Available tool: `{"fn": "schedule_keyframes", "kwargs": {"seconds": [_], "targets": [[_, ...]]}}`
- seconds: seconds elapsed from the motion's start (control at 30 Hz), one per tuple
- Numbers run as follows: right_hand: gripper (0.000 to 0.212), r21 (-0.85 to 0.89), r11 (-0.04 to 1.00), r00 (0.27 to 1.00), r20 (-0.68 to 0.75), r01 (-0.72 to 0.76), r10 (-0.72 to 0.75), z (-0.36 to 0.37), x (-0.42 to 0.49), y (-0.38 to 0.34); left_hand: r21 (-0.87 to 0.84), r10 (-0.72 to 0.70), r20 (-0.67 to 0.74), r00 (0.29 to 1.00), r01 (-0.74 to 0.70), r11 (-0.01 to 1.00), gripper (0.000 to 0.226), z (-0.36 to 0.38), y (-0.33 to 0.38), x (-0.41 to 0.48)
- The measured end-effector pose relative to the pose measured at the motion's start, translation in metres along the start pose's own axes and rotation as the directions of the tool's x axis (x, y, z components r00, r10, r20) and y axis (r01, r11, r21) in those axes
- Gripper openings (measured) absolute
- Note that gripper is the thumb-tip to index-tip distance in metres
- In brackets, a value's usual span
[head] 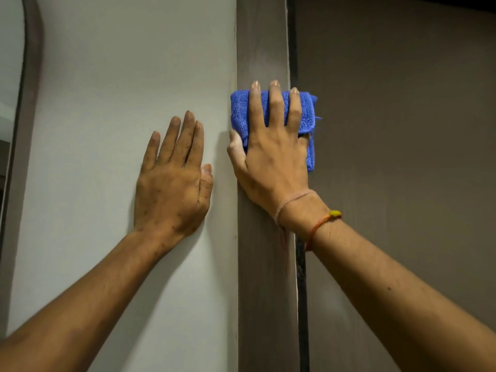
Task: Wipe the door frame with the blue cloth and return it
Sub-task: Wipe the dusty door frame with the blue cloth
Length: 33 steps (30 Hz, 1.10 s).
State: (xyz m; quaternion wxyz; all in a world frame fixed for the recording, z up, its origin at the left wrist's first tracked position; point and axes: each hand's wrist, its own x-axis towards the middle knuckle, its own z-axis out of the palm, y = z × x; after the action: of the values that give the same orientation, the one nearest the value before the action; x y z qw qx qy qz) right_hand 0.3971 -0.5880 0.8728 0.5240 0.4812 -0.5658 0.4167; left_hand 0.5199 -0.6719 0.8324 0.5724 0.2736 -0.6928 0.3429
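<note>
At frame centre, the right hand (271, 157) presses one folded blue cloth (243, 114) flat-fingered against the single brown door frame (264, 44); the left hand (171, 183) lies open, empty, on the wall (120, 63).

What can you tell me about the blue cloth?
The cloth is bright blue, with a nubbly weave like microfibre. It is folded into a thick pad, with one flap hanging down at its right side. The right hand presses it flat against the brown door frame, fingers spread over it, thumb at its left edge. Its right edge overhangs the dark gap beside the frame.
</note>
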Motion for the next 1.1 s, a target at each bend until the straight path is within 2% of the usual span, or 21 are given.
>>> {"fn": "schedule_keyframes", "kwargs": {"seconds": [0.17, 0.3, 0.43, 0.57, 0.67, 0.83, 0.93, 1.1], "targets": [[0.071, 0.019, 0.996, 0.996, 0.031, 0.086, -0.087, 0.004, -0.072, 0.001, -0.002, 0.000, -0.012, 1.000, 0.000, 1.000, 0.061, 0.001, -0.001, 0.001], [0.070, 0.012, 0.996, 0.995, 0.051, 0.086, -0.087, -0.001, -0.038, 0.004, -0.003, 0.001, -0.003, 1.000, -0.001, 1.000, 0.061, 0.000, 0.000, 0.000], [0.069, -0.023, 1.000, 1.000, 0.013, 0.009, -0.009, -0.004, 0.018, -0.003, 0.007, 0.001, -0.001, 1.000, -0.001, 1.000, 0.061, 0.000, 0.000, 0.002], [0.073, -0.003, 1.000, 1.000, -0.004, 0.020, -0.020, 0.001, -0.021, -0.005, 0.002, 0.009, 0.005, 1.000, -0.009, 1.000, 0.061, 0.000, -0.001, 0.001], [0.075, 0.014, 0.998, 0.998, 0.036, 0.056, -0.056, 0.003, -0.066, -0.002, -0.002, 0.010, 0.005, 1.000, -0.010, 1.000, 0.062, -0.001, 0.000, 0.000], [0.074, 0.009, 0.998, 0.996, 0.060, 0.061, -0.062, -0.002, -0.026, -0.001, 0.006, 0.001, 0.012, 1.000, -0.001, 1.000, 0.062, -0.002, 0.001, 0.000], [0.073, -0.022, 1.000, 0.999, 0.052, 0.001, 0.000, -0.004, 0.009, -0.006, 0.004, 0.003, 0.010, 1.000, -0.003, 1.000, 0.061, -0.001, 0.001, 0.001], [0.078, -0.002, 1.000, 1.000, 0.009, -0.024, 0.024, 0.003, -0.043, -0.014, 0.000, 0.007, 0.012, 1.000, -0.007, 1.000, 0.061, 0.001, 0.000, 0.001]]}}
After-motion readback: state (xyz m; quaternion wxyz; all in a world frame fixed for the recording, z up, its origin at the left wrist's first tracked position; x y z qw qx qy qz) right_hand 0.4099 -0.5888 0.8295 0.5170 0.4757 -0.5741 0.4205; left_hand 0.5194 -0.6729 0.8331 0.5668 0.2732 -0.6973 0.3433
